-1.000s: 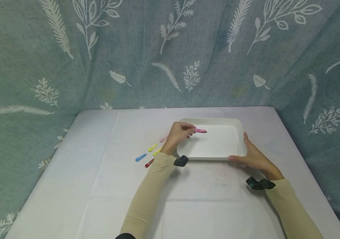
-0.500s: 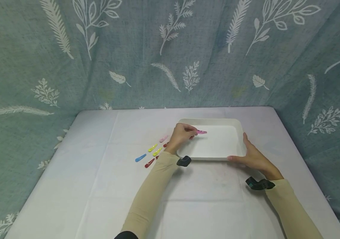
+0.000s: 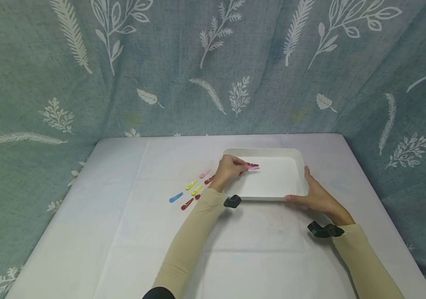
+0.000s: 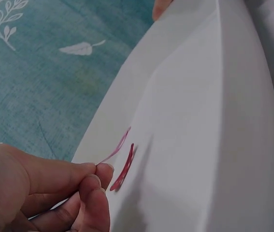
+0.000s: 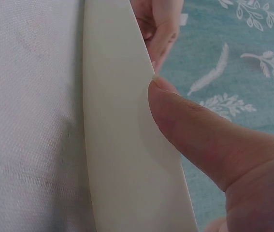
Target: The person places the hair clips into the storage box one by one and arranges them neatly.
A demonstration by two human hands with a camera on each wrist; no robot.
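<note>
Over the left part of the white tray (image 3: 269,198), my left hand (image 3: 230,169) pinches a pink hair clip (image 4: 121,141) by one end between thumb and fingertips. A red hair clip (image 4: 123,170) is in the tray close beside it, just past the fingertips. My right hand (image 3: 319,199) holds the tray's near right corner. Its thumb (image 5: 190,121) presses on the front wall near the rim, and the other fingers lie along the right side, mostly hidden in the right wrist view.
Left of the tray, several hair clips lie on the white cloth: a pink one (image 3: 205,173), two yellow ones (image 3: 191,185), a blue one (image 3: 176,197) and red ones (image 3: 187,204). My left forearm partly covers one red clip. A leaf-patterned curtain (image 3: 213,83) hangs behind the table.
My left hand has shifted slightly right and toward me, and the pink clip now shows in front of the red one rather than behind. More red clips show beside the forearm. My right hand stays put.
</note>
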